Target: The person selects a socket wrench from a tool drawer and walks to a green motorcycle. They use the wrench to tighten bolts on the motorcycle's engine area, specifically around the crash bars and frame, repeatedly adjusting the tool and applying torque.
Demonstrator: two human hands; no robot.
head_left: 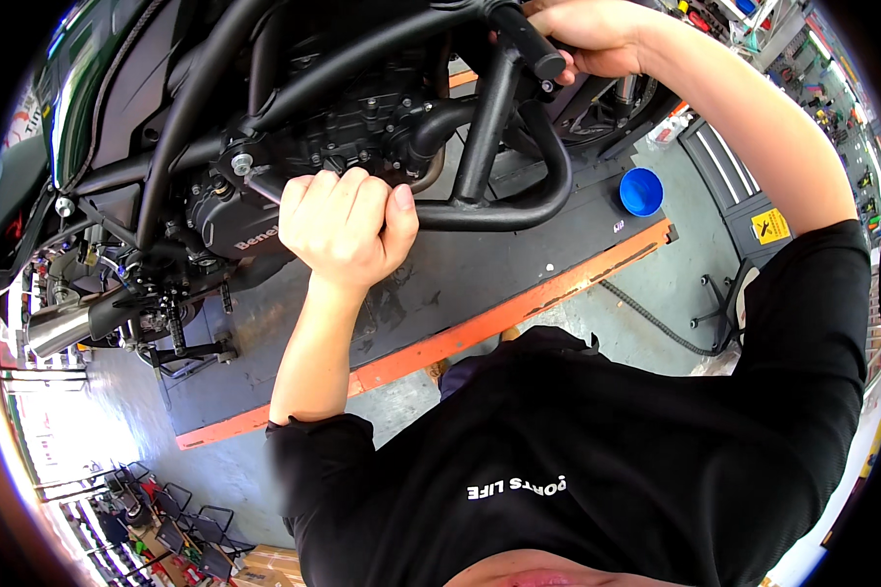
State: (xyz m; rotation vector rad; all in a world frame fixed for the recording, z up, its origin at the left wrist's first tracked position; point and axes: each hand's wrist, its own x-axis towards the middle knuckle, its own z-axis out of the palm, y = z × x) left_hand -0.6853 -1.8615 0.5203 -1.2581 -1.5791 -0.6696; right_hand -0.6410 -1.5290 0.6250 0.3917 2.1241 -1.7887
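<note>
Left grip point(347, 227) is clenched around the lower tube of a black crash bar point(479, 157), just right of a silver bolt point(243, 163) on the motorcycle point(250, 213). The bar runs rightward beside the engine, above a dark platform point(411, 318) with an orange edge, and loops back up. At its capped upper end is the right grip point(602, 39), apparently touching the tube; the fingers are partly hidden, so I cannot tell how closed they are. Farther right, a blue bowl point(641, 192) sits on the platform, near a grey drawer cabinet point(719, 161).
</note>
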